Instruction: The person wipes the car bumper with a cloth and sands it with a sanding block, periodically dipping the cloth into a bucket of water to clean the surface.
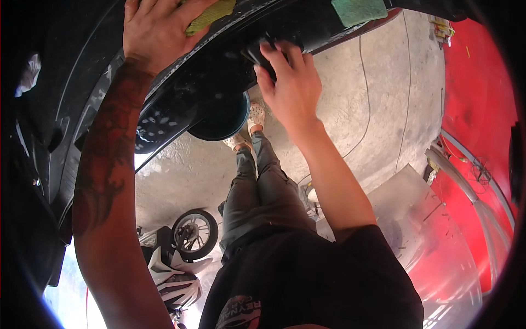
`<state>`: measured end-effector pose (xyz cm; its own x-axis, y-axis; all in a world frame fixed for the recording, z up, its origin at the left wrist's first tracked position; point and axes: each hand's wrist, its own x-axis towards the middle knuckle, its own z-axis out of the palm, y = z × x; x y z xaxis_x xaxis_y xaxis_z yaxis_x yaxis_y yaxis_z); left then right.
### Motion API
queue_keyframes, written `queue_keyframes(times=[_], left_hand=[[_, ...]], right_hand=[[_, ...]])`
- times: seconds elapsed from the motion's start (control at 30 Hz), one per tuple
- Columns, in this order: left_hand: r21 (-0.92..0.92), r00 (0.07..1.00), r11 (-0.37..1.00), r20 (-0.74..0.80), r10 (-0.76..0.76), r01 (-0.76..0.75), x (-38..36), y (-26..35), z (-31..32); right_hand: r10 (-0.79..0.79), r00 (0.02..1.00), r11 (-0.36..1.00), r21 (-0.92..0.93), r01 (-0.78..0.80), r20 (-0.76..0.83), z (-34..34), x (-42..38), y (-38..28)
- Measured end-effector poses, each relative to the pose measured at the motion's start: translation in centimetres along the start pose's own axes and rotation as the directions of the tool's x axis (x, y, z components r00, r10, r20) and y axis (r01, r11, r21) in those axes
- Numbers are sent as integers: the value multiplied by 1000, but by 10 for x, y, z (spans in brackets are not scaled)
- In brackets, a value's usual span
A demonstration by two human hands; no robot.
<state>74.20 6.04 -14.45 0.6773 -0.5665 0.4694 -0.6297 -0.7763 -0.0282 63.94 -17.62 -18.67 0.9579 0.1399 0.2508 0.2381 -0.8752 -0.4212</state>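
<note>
My left hand (pixel 164 30) is at the top left, over the edge of a black car body panel (pixel 219 68). A yellow-green cloth (pixel 212 15) is held between its thumb and fingers, which run partly out of view. My right hand (pixel 293 85) is bent over the glossy lower part of the same panel. Its fingers curl round a small dark pad (pixel 268 61), pressed against the panel and mostly hidden by the fingers. To the right of this hand, a flat pale green pad (pixel 359 11) rests on the panel.
A dark bucket (pixel 222 123) stands on the concrete floor (pixel 339 126) below the panel, beside my feet. A thin cable (pixel 368 93) crosses the floor. Behind me are a motorcycle wheel (pixel 194 234), a clear sheet (pixel 416 219) and a red surface (pixel 482 82).
</note>
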Motion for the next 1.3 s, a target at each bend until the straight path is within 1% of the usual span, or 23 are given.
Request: queue_keyframes(times=[0.1,0.2,0.3,0.37,0.43,0.47,0.53,0.67,0.73,0.83,0.87,0.93,0.97,1.03,1.13,1.23,1.27,1.3], left_hand=[[4,999,1000,-42,12,-12,0,0,4],[13,999,1000,-32,-8,8,1,0,7],[13,999,1000,38,-11,11,2,1,-2],[39,996,999,87,-2,-2,3,1,-7],[15,1000,1000,18,-7,7,1,1,1],[1,1000,1000,-15,-9,9,0,1,4],[6,1000,1000,-4,-11,11,0,1,2],[54,999,998,-39,22,-20,-1,-1,7],[47,1000,999,-23,7,-6,0,2,6],[73,999,997,33,4,-6,3,5,-3],[84,998,996,58,4,-9,3,5,-5],[72,1000,997,-1,21,-21,2,5,1],[65,999,998,-31,29,-27,2,5,3],[65,999,998,-37,28,-26,1,6,4],[67,1000,998,-27,11,-9,3,6,4],[65,999,998,-38,10,-8,2,6,6],[65,999,998,-47,13,-10,2,5,6],[77,1000,997,-5,8,-8,2,5,4]], right_hand=[[-36,998,999,-25,35,-49,11,23,4],[-44,999,999,-19,44,-1,1,7,9],[109,984,993,38,-115,138,-34,-5,3],[144,982,987,59,-152,124,-39,-7,1],[180,975,974,115,-196,133,-41,-11,0],[195,967,967,131,-217,165,-41,-15,0],[223,948,952,159,-262,226,-43,-25,3],[291,921,901,249,-355,259,-50,-53,11],[327,900,858,308,-411,288,-53,-68,14],[227,930,907,286,-310,288,-51,-86,22],[271,907,861,341,-378,322,-50,-91,23],[349,849,744,434,-508,396,-52,-91,17],[320,854,721,479,-500,411,-51,-91,19],[259,863,670,564,-484,433,-52,-87,23],[254,774,309,709,-634,580,-71,-76,17],[237,771,256,727,-637,592,-76,-75,16],[231,734,160,719,-676,638,-78,-76,16],[220,696,64,702,-709,683,-79,-78,17]])
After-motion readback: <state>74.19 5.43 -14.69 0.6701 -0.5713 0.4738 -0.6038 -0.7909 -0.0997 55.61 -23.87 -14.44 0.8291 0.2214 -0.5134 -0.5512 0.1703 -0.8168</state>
